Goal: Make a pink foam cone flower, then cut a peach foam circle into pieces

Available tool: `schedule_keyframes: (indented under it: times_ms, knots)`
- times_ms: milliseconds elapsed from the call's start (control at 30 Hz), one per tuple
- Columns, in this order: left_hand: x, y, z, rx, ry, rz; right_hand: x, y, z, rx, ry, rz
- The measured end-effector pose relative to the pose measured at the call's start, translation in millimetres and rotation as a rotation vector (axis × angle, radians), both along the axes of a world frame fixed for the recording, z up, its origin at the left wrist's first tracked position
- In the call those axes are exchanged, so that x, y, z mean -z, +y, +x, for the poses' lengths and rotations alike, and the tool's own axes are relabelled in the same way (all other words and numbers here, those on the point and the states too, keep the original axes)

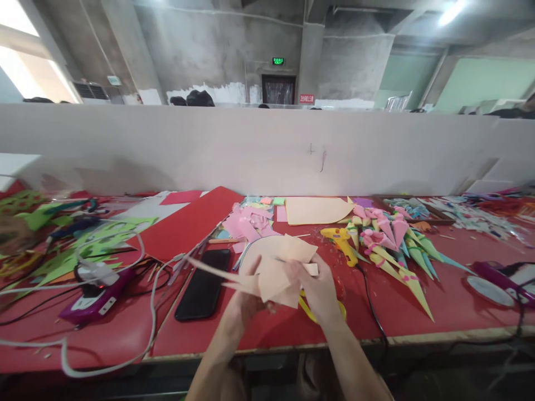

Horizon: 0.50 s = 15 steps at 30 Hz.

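Note:
In front of me, above the table edge, both hands are closed on cream-coloured paper pieces point(273, 284). My left hand point(244, 301) grips the stack from the left, and long narrow strips point(213, 270) stick out past it. My right hand point(320, 287) pinches the sheets from the right; a small dark thin shape by its fingertips is too blurred to name. Beneath the right hand show the yellow handles of scissors point(308, 311), partly hidden. Behind the paper lies a pale rounded sheet point(261, 248) with a dark edge.
A black phone point(203, 285) lies left of my hands, near a purple power strip point(96, 298) with white cables. To the right are a yellow glue gun point(343, 243) and paper cones point(388, 245). Red board point(188, 225), pink scraps point(248, 220) and a white partition point(251, 150) stand beyond.

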<state>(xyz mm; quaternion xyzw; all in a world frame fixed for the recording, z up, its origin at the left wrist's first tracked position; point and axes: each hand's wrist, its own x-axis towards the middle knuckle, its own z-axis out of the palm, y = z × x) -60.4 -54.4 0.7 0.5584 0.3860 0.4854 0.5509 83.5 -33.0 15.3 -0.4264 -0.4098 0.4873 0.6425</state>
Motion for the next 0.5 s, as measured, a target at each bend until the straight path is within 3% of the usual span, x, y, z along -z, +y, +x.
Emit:
schedule_keyframes:
  times_ms: [100,233,333,400,500]
  knots:
    - [0.1,1.5,6.6,-0.139,0.143,-0.019,-5.0,-1.2,-4.6,0.099,-0.194,0.093]
    - [-27.0,24.9,-4.3,-0.368,0.437,0.022,1.5,-0.3,-9.0,0.060,-0.244,0.156]
    - [-51.8,72.9,-24.9,-0.582,0.624,-0.002,13.8,4.2,-4.2,0.084,-0.242,0.195]
    - [-60.5,113.2,-36.3,-0.613,0.627,-0.047,22.4,7.2,3.2,0.110,-0.372,0.179]
    - [-58.8,166.7,-43.2,-0.611,0.598,-0.144,32.5,9.5,15.9,0.104,-0.668,0.157]
